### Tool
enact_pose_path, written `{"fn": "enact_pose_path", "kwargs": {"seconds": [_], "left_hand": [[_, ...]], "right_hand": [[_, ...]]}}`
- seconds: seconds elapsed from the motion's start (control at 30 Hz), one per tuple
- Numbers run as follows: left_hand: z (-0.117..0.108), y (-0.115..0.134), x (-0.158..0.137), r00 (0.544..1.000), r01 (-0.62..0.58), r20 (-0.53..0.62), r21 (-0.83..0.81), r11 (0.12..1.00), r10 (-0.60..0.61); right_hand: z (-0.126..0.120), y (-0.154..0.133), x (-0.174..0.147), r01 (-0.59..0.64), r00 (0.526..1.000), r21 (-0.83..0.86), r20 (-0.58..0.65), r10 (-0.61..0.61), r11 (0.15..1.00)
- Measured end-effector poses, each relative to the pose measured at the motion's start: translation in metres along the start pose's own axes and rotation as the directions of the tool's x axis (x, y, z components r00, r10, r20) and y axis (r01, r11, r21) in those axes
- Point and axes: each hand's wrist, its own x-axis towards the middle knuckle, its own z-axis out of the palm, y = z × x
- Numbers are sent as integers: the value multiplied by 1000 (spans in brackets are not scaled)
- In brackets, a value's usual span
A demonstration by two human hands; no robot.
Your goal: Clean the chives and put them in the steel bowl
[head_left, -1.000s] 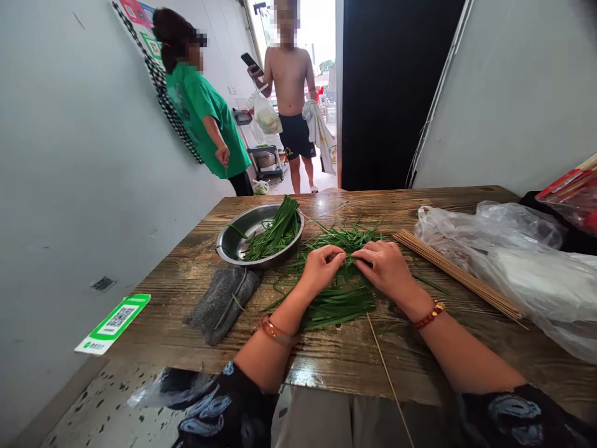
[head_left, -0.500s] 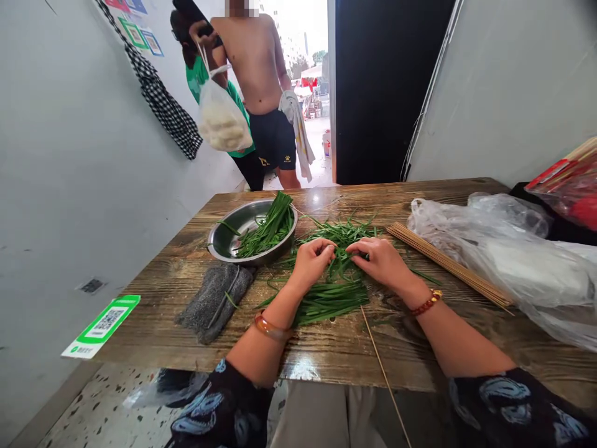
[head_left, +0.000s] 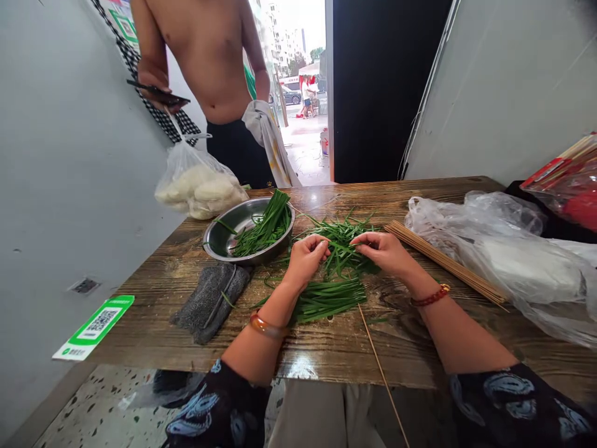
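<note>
Both my hands are over a loose pile of garlic chives [head_left: 349,231] on the wooden table. My left hand [head_left: 305,260] is closed, thumb against fingers, in a pinch on a green chive leaf. Opposite it, my right hand [head_left: 385,254] pinches thumb and forefinger at what looks like the same leaf; the gap between the hands is small. Below them lies a neat row of chives [head_left: 331,300]. A thin bamboo skewer [head_left: 380,367] runs from that row's right end past the table edge. Whether it passes through the leaves is hidden.
A steel bowl [head_left: 212,239] with chives stands left, beside a grey mesh cloth [head_left: 212,302]. On the right lie a bundle of skewers [head_left: 448,264] and plastic bags [head_left: 527,267]. Across the wooden table [head_left: 153,323], a person [head_left: 209,68] holds a phone and a bag of pale food [head_left: 200,186].
The person across the table has come closer, lowering the phone and bag beside the bowl. My hands stay over the pile, with the right fingers now drawn into a pinch.
</note>
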Motion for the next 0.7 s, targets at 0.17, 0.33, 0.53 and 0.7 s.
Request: {"fn": "enact_pose_path", "kwargs": {"seconds": [0.17, 0.33, 0.53, 0.7], "left_hand": [[-1, 1, 0, 1000, 19, -15, -46, 999, -19], [-3, 1, 1, 997, 30, -69, -131, 991, -40], [-5, -2, 3, 992, 75, -77, -265, 961, -99], [-6, -1, 3, 990, 103, -59, -329, 939, -129]], "right_hand": [[-3, 4, 1, -3, 996, -145, -94, -11, 989], [-11, 12, -1, 28, 988, -440, -127, -93, 897], [-11, 8, 0, 138, 973, -314, -133, -187, 939], [-4, -6, -2, 198, 970, -144, -113, -215, 970]]}}
